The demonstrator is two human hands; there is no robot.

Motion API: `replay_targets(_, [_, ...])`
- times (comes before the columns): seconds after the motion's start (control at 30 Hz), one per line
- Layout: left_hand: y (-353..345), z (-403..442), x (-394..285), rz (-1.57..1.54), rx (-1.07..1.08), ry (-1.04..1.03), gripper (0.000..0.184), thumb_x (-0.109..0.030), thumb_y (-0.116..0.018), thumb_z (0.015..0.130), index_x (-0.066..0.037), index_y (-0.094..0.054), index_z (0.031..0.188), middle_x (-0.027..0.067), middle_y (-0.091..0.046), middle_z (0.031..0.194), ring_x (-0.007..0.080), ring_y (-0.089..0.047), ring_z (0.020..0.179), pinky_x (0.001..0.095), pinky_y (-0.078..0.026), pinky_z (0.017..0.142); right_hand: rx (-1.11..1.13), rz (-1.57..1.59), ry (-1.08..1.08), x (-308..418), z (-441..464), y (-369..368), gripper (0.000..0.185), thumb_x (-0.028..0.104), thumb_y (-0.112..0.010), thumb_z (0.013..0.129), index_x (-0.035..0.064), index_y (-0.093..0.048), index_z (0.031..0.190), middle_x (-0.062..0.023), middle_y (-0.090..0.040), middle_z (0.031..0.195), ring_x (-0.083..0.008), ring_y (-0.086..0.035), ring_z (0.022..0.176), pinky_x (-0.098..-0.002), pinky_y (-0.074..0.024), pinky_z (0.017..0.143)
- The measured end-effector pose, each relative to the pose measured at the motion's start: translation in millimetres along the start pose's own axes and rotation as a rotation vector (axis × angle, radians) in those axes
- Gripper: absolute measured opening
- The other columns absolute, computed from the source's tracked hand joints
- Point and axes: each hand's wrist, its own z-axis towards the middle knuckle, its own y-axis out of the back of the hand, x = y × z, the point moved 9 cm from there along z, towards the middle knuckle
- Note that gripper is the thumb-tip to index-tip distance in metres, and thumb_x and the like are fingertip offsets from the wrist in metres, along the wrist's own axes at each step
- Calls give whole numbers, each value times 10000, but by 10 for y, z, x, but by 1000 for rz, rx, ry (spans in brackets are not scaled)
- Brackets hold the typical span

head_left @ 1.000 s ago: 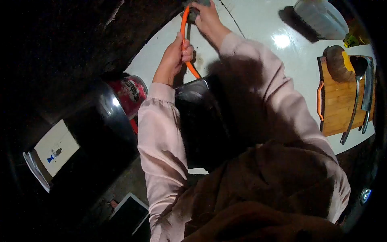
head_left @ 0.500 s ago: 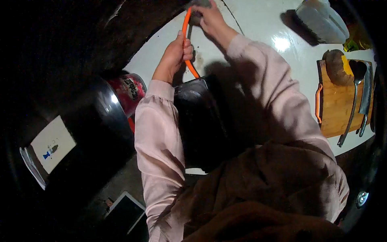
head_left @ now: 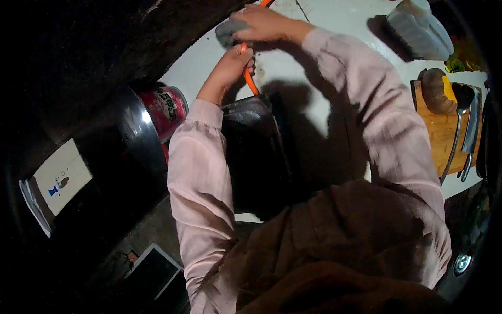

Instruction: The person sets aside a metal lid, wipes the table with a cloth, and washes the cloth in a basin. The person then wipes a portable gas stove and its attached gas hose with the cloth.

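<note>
My left hand (head_left: 228,67) is closed around an orange hose (head_left: 251,81), whose lower end meets a black object (head_left: 256,157) on the white table (head_left: 196,67). Just beyond it, my right hand (head_left: 264,25) holds a dark grey cloth-like piece (head_left: 230,32) against the hose. More of the orange hose shows above my right hand, at the top edge. Where the hose passes under the grey piece it is hidden.
A wooden board (head_left: 440,137) at the right bears a brown vegetable (head_left: 438,91), a ladle (head_left: 454,138) and a cleaver (head_left: 472,125). Behind stands a translucent container (head_left: 421,32). A red patterned tin (head_left: 164,112) is at the left.
My right hand has moved left and down with the grey piece, close to my left hand. The hose now shows above my right hand. The whole view has shifted slightly.
</note>
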Motion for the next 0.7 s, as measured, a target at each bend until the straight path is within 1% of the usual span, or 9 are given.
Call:
replay_targets(0.07, [36,-30,10,-20,-87,11,193,-234,-463,924,-52,-481,860,3,-482,683,120,-471,651,251,-411,674,-70,33,-80,-365,177,19,495,448,-513,759,79,-536,1087,-186,-626,880,-359,-587,890,-470,-451,790])
replay_targets(0.13, [43,-42,-5,-8,-85,8,191,-230,-453,927,-54,-481,861,-2,-473,668,117,-461,645,249,-403,663,84,-268,234,-265,77,344,179,101,-502,829,55,-516,1001,-150,-562,970,-321,-564,827,-421,-479,663])
replay_targets(0.23, [113,27,71,28,-74,-10,183,-222,-439,931,-57,-481,863,-10,-462,646,111,-448,634,245,-387,640,134,-127,-172,-268,22,389,190,168,-499,812,52,-575,942,-159,-556,1007,-365,-529,927,-462,-450,740])
replay_targets(0.27, [128,72,84,57,-60,-26,178,-218,-435,931,-60,-482,864,-13,-459,639,108,-446,631,244,-380,628,78,24,-408,-564,-17,94,488,431,-512,755,69,-537,1081,-195,-623,858,-378,-582,866,-469,-453,776])
replay_targets(0.43, [29,91,70,23,-16,-97,190,-204,-437,915,-46,-493,827,1,-477,626,113,-443,591,256,-382,590,-66,29,1,237,-145,11,422,341,-544,769,57,-515,1079,-193,-585,899,-356,-535,908,-446,-415,808])
replay_targets(0.53, [52,51,53,82,-85,-76,213,-207,-444,901,-20,-511,824,19,-509,633,124,-471,575,269,-399,568,-146,-10,-107,45,-217,201,413,334,-553,779,55,-520,1081,-192,-583,906,-365,-530,921,-442,-418,812])
replay_targets(0.6, [67,20,28,110,-118,-55,226,-216,-450,898,-9,-522,842,29,-531,643,131,-495,584,276,-411,578,-443,-92,-259,-109,-371,603,412,298,-587,765,68,-516,1099,-161,-610,956,-315,-587,889,-427,-453,798])
replay_targets(0.63, [99,-9,-6,251,-154,-67,245,-229,-457,894,2,-533,873,49,-560,666,147,-527,609,288,-427,598,-680,-89,-107,-31,-512,891,240,143,-499,791,70,-587,1002,-167,-567,1018,-376,-514,954,-461,-429,780])
replay_targets(0.7, [139,-22,-17,386,-188,-71,268,-243,-463,891,13,-543,903,68,-588,688,164,-560,634,300,-443,617,-661,-100,-713,-663,-730,858,382,105,-508,758,49,-539,1135,-188,-546,1121,-379,-487,1021,-447,-391,896])
